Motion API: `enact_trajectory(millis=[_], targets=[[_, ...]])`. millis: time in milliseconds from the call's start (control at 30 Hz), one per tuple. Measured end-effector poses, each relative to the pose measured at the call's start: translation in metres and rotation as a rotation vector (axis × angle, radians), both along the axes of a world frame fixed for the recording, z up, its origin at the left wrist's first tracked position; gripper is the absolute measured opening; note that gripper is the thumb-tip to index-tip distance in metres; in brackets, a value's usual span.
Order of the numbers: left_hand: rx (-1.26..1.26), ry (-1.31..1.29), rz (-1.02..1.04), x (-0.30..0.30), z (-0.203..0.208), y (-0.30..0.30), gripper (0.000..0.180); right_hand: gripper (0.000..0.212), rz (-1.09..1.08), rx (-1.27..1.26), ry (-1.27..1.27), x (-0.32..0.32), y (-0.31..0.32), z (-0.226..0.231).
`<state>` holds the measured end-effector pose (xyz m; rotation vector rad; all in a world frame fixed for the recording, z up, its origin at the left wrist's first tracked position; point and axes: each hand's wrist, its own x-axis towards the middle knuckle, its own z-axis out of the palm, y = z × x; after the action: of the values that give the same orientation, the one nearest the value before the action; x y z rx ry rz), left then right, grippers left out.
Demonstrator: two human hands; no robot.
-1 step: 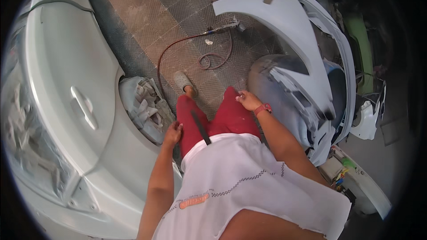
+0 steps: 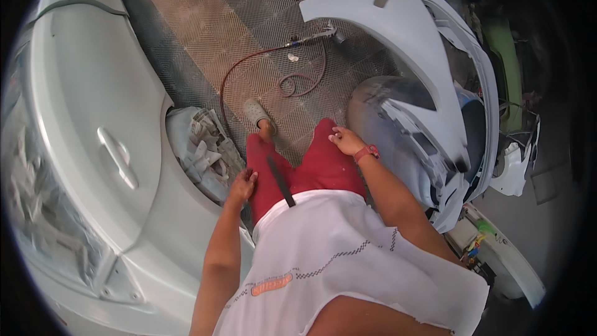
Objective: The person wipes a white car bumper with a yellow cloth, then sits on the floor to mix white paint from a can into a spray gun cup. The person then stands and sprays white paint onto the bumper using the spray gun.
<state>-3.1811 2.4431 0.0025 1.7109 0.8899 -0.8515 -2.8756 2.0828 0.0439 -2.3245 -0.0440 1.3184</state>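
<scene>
My left hand (image 2: 242,188) hangs beside my left thigh, between the red trousers (image 2: 267,180) and the pale silver-green car (image 2: 99,87). Its fingers are loosely bent and nothing shows in them. At my right thigh, my right hand (image 2: 348,141) is loosely curved with thumb and fingers apart, also empty, and a red wristband (image 2: 367,152) circles its wrist. On the floor ahead lies a spray gun (image 2: 329,34) joined to a dark red hose (image 2: 239,62). To my right stands a light grey car fender (image 2: 398,43).
Crumpled masking paper (image 2: 205,149) fills the car's wheel arch. Plastic sheeting (image 2: 46,211) covers its window. Behind the fender are more body parts, among them a green panel (image 2: 505,62). A long pale trim piece (image 2: 507,252) lies at lower right. The floor (image 2: 205,18) has patterned tiles.
</scene>
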Motion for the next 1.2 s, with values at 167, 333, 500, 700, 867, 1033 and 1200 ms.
enact_trajectory(millis=[167, 333, 500, 700, 867, 1033, 1200], targets=[[-0.046, -0.023, -0.261, 0.097, -0.003, 0.010, 0.055, 0.059, -0.077, 0.011, 0.031, 0.062, 0.063, -0.102], [0.231, 0.060, -0.294, 0.160, -0.041, -0.021, 0.051, 0.059, -0.334, -0.021, 0.117, 0.163, 0.106, -0.285], [0.389, 0.048, -0.261, 0.212, -0.087, -0.039, 0.072, 0.054, -0.831, -0.007, 0.109, 0.263, 0.100, -0.448], [0.387, 0.240, -0.325, 0.255, -0.100, -0.039, 0.072, 0.056, -1.156, 0.088, 0.037, 0.383, 0.083, -0.583], [0.429, 0.307, -0.396, 0.264, -0.106, -0.040, 0.073, 0.052, -1.415, 0.261, -0.021, 0.437, 0.091, -0.647], [0.430, 0.320, -0.362, 0.262, -0.103, -0.048, 0.073, 0.058, -1.497, 0.239, -0.220, 0.415, 0.117, -0.619], [0.416, 0.166, -0.354, 0.248, -0.098, -0.058, 0.072, 0.085, -1.382, 0.262, -0.259, 0.338, 0.142, -0.497]])
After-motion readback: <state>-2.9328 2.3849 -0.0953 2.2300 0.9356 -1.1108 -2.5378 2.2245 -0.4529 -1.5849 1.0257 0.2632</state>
